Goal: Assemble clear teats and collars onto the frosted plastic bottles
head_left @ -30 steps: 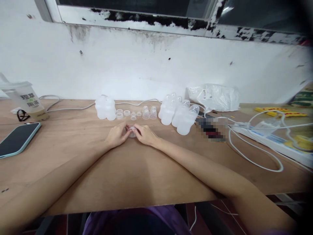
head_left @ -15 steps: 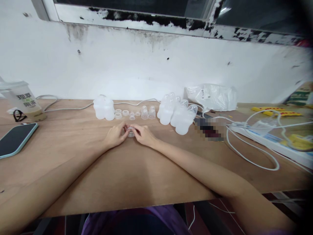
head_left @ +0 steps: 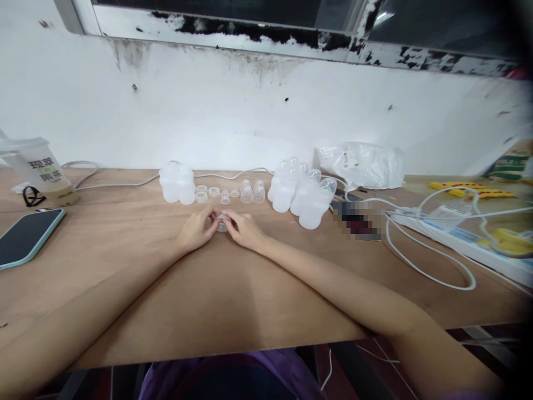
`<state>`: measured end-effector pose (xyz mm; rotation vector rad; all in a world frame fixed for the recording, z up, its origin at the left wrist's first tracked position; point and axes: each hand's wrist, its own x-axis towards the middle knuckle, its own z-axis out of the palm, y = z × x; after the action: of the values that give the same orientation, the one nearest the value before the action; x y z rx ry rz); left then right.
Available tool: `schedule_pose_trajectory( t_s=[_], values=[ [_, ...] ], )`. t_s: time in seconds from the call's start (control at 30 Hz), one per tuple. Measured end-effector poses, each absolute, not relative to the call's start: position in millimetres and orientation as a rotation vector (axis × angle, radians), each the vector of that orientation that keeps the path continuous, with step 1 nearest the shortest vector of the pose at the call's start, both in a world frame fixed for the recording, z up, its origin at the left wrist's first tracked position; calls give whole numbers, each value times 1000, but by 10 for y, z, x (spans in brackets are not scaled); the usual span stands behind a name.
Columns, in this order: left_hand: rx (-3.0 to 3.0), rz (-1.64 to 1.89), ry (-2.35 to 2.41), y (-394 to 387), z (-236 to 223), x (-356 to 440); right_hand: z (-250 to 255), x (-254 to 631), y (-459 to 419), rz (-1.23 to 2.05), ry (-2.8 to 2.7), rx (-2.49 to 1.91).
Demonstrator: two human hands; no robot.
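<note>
My left hand (head_left: 200,229) and my right hand (head_left: 245,229) meet at the middle of the table. Between their fingertips they grip a small clear bottle collar ring (head_left: 222,226); the fingers hide part of it, and I cannot tell whether a nipple sits inside. Just beyond the hands are loose collar rings (head_left: 201,196), clear nipples (head_left: 225,196) and two domed clear caps (head_left: 246,191). White translucent baby bottles (head_left: 178,184) without caps stand at the back left. Several more bottles with domed caps (head_left: 310,206) stand in a group to the right.
A drink cup (head_left: 41,172) and a phone (head_left: 29,238) are at the left. Toward the right lie a crumpled plastic bag (head_left: 362,165), a blurred-out flat item (head_left: 358,220), looped white cables (head_left: 433,280) and a power strip (head_left: 470,247). The wall closes off the table's back.
The collar ring looks slightly turned or tilted between my fingers. Both hands stay in nearly the same place, and the other things have not moved.
</note>
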<state>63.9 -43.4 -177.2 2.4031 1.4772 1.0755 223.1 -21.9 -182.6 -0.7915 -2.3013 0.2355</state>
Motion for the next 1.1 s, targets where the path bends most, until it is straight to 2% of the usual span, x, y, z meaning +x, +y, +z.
schedule_pose_trajectory(
  t_s=[0.13,0.27,0.37,0.43,0.5,0.6,0.77,0.9,1.1],
  values=[
    [2440,955,1594,-472,-1766,654,-1824,2231,-221,253,-2317,-795],
    [2456,999,1521,-457,-1782,598,-1807,2269,-209,406,-2198,-830],
    [2371,1298,1650,-295,-1732,447,-1819,2331,-162,737,-2053,-853],
    [2259,1601,1894,-99,-1637,312,-1837,2370,-124,1002,-1929,-846],
    [2194,1705,2132,122,-1510,183,-1851,2400,-100,1202,-1792,-809],
    [2091,1549,2360,386,-1360,67,-1843,2427,-106,1336,-1675,-756],
    [2050,1227,2495,472,-1357,70,-1814,2442,-141,1346,-1674,-749],
    [2101,1204,2483,376,-1398,86,-1834,2449,-113,1424,-1587,-735],
    [2165,1282,2224,153,-1338,82,-1839,2458,-90,1526,-1466,-684]
  ],
)
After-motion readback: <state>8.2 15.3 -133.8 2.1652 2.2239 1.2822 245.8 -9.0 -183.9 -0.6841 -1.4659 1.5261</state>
